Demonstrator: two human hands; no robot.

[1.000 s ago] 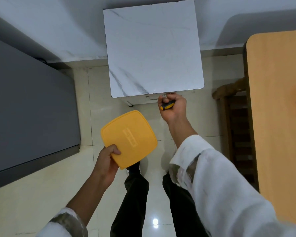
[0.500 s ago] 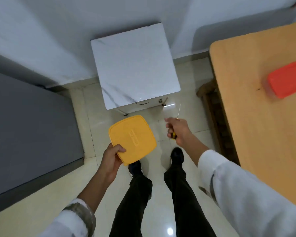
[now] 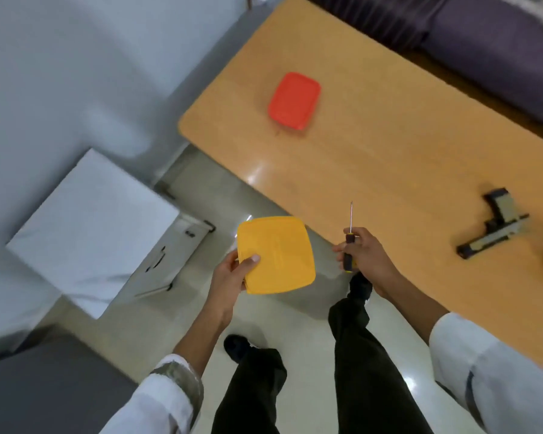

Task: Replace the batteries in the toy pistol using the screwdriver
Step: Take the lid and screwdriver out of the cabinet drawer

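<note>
Head view, standing posture. Nearest me, my left hand is closed on the near-left corner of a yellow lid, thumb pressed on its upper face and the other fingers hidden beneath; the lid is held roughly flat above the tiled floor. To the right of that grip, well apart from it, my right hand is wrapped in a fist around the black-and-yellow handle of the screwdriver, the thin shaft pointing up and away from me, its tip over the near edge of the wooden table. Right of and a little beyond the right-hand grip, the toy pistol lies flat on the table, touched by neither hand, muzzle towards me. Farther away, beyond and slightly left of the screwdriver tip, a red container rests on the tabletop. Left of the lid-holding grip, a white marble-topped cabinet stands on the floor.
</note>
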